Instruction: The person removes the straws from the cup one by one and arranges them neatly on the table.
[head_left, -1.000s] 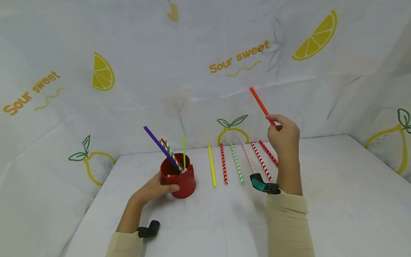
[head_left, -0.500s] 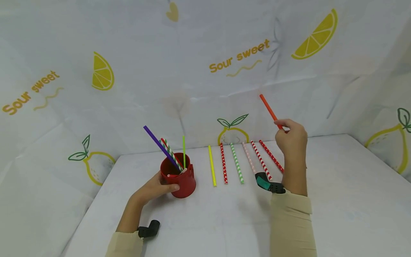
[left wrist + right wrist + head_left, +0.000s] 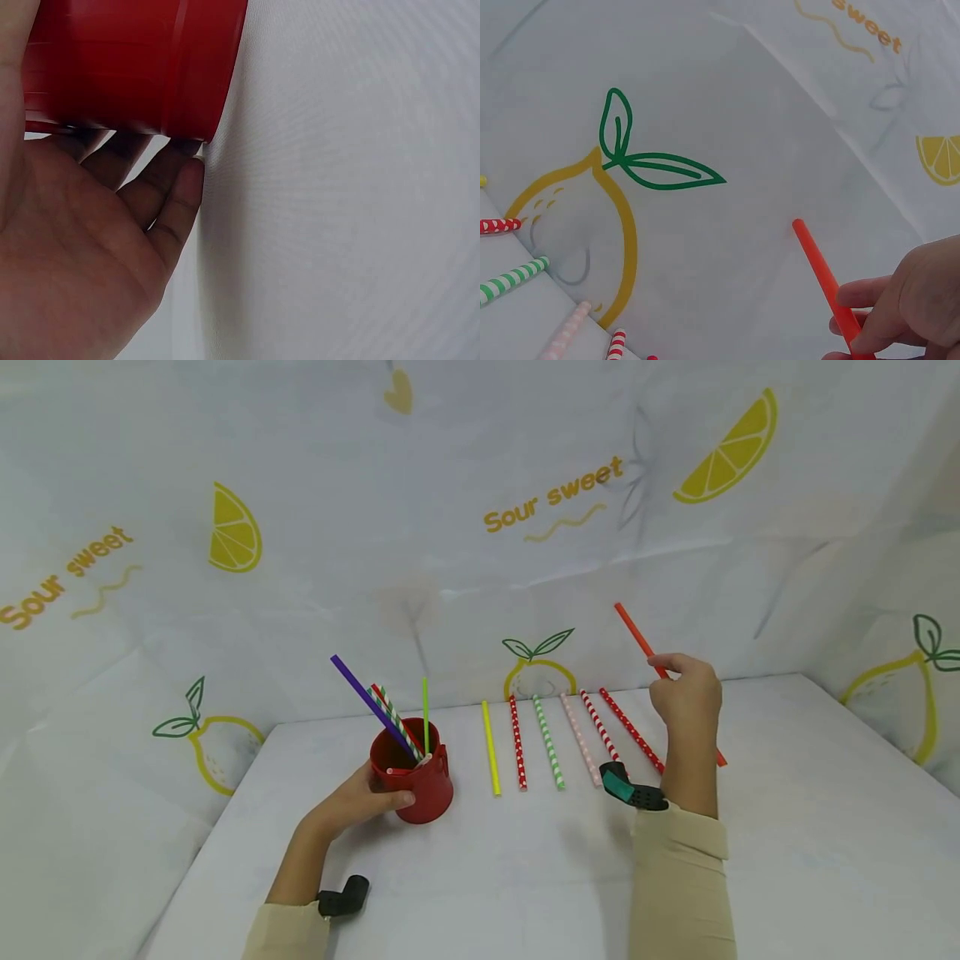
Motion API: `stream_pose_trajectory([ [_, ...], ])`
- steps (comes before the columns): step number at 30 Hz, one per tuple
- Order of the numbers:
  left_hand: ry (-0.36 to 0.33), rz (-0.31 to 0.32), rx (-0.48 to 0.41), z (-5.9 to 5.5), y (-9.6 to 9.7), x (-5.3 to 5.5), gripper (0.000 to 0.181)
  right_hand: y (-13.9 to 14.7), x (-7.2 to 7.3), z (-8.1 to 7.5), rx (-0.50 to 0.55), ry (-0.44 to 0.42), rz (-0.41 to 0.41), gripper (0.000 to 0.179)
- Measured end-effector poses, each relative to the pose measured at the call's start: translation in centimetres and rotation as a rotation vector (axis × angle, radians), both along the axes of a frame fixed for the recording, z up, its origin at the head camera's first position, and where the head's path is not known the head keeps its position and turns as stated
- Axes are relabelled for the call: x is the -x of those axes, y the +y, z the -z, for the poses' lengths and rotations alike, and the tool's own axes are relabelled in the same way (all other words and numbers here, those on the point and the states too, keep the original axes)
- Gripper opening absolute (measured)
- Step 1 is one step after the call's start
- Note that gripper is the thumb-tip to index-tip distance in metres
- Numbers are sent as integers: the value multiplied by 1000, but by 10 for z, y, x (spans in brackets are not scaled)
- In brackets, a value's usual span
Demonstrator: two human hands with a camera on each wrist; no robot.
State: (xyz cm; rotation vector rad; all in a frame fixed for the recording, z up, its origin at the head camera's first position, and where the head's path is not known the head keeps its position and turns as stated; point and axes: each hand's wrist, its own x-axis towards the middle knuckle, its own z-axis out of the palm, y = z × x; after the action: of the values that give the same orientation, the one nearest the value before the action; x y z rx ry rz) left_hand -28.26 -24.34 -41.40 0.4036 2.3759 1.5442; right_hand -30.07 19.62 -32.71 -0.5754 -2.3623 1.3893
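1. The step in hand, as I judge it, is the handling of one orange straw (image 3: 633,628) beside the right end of the row of straws (image 3: 548,742) (whether it is being laid down or taken up, I cannot settle).
2. If it is to lie down, the move calls, in my opinion, for lowering its high end gently, without pushing the red dotted straw (image 3: 632,731), which is last in the row.
3. The right hand (image 3: 686,693) has thumb and fingers clamped on the orange straw. The straw is tilted: its upper end rises beyond the fingers, and its lower end shows at the right of the wrist. Whether this end touches the table (image 3: 495,877), I cannot tell.
4. The row lies near the back edge of the table.
5. Nearer to the left edge, the left hand (image 3: 357,802) is clasped round the upright red cup (image 3: 435,793), which contains several straws.
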Motion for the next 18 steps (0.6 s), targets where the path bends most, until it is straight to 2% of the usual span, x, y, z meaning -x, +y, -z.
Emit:
stream_pose_trajectory([
  [6,6,6,2,0,0,1,88,4,3,7,-20,-55,2,48],
  [11,19,5,13,1,-1,1,87,9,7,16,-21,-153,-14,42],
  [18,17,0,7,1,-1,0,88,17,17,38,1,-319,-68,41],
])
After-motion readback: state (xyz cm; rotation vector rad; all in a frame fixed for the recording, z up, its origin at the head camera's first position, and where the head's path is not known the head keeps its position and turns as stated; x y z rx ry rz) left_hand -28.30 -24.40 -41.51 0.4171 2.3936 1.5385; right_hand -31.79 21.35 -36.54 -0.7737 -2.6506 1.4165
